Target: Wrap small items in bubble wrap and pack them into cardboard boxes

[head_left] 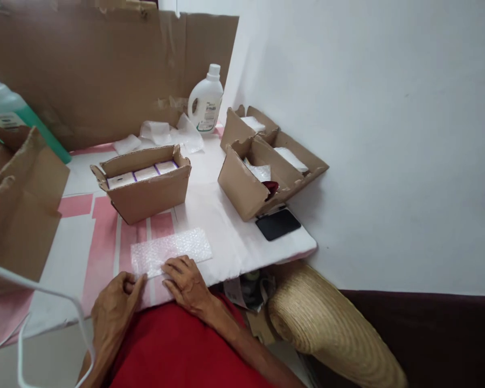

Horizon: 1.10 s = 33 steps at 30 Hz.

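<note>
The bubble wrap sheet (173, 248) was pinned flat on the table (222, 226) under the right hand (186, 283), its fingers spread and empty, with the left hand (117, 304) curled at its near corner, grip unclear; light, even pressure was judged best.

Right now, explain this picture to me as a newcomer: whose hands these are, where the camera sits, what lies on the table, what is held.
There is no machine: a camera worn on a person's head looks down at their two bare hands. The left hand touches the near left corner of a bubble wrap sheet; the right hand rests flat on its near edge. Nothing is lifted. On the table stand a carton of white boxes, two more open cartons, a white bottle and a dark flat slab.
</note>
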Tool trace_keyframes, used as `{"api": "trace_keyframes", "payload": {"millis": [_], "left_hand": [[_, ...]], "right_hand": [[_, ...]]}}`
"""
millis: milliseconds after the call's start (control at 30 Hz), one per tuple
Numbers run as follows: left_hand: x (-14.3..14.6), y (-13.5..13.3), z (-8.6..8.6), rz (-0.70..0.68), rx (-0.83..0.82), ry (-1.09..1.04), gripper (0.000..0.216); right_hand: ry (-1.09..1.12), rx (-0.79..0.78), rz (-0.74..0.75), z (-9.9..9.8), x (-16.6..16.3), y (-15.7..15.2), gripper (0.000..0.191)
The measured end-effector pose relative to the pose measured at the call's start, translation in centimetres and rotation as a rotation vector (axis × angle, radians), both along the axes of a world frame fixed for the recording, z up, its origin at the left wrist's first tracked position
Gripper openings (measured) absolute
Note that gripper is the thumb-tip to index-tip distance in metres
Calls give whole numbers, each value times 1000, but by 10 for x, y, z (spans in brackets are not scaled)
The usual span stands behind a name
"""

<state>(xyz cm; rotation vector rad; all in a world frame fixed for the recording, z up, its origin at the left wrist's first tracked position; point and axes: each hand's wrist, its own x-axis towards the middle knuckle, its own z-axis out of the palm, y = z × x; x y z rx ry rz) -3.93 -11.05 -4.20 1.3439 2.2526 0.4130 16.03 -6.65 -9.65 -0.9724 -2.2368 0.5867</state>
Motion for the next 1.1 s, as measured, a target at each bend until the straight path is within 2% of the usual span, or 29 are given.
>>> {"api": "trace_keyframes", "payload": {"millis": [167,267,367,467,667,800,967,1100], "left_hand": [[4,4,1,25,220,-360,48],[19,11,6,-36,289,-489,43],[38,25,6,-229,389,-386,34],[52,40,-1,-382,448,-271,29],[59,50,-17,-456,416,-207,25],[58,45,-21,-476,428,-173,27],[54,42,-26,-525,441,-140,25],[50,39,-24,-536,478,-142,26]], "right_hand": [[10,13,-14,-1,2,0,29],[-1,35,-5,1,6,-2,30],[7,54,5,1,9,-5,29],[1,59,13,-1,10,-6,20],[-17,126,45,-9,14,-7,20],[67,121,48,-2,25,-14,27],[226,85,-138,15,32,-15,30],[61,83,-247,15,24,-5,27]]}}
